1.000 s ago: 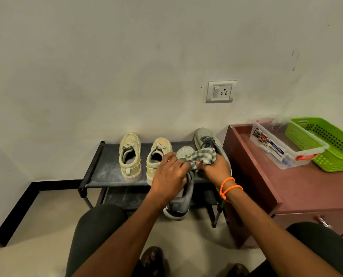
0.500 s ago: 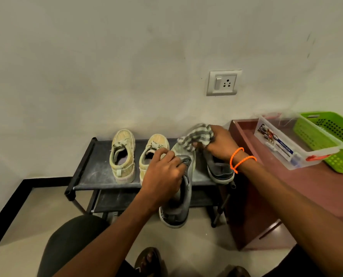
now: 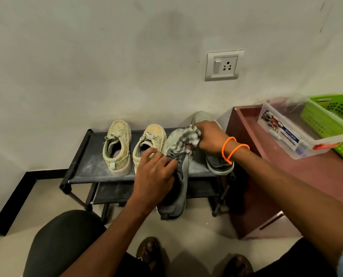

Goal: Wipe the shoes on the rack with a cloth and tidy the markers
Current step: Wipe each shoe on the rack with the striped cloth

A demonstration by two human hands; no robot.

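Observation:
My left hand [image 3: 155, 172] grips a grey sneaker [image 3: 178, 188] by its laced top, holding it off the front of the black shoe rack [image 3: 86, 166]. My right hand [image 3: 210, 139], with orange bands at the wrist, clutches a striped grey cloth [image 3: 187, 139] against the toe of that sneaker. The other grey sneaker [image 3: 218, 165] stands on the rack's top shelf behind my right wrist, partly hidden. Two beige sneakers [image 3: 118, 148] [image 3: 148, 144] stand side by side on the shelf to the left.
A dark red cabinet [image 3: 306, 176] stands right of the rack. On it sit a clear plastic box [image 3: 286, 134] with small items inside and a green perforated basket [image 3: 330, 124]. A wall socket [image 3: 223, 65] is above the rack. My knees and sandalled feet are below.
My right hand with the cloth has come back down from the rear grey sneaker onto the toe of the held sneaker. The left hand keeps its hold on the shoe.

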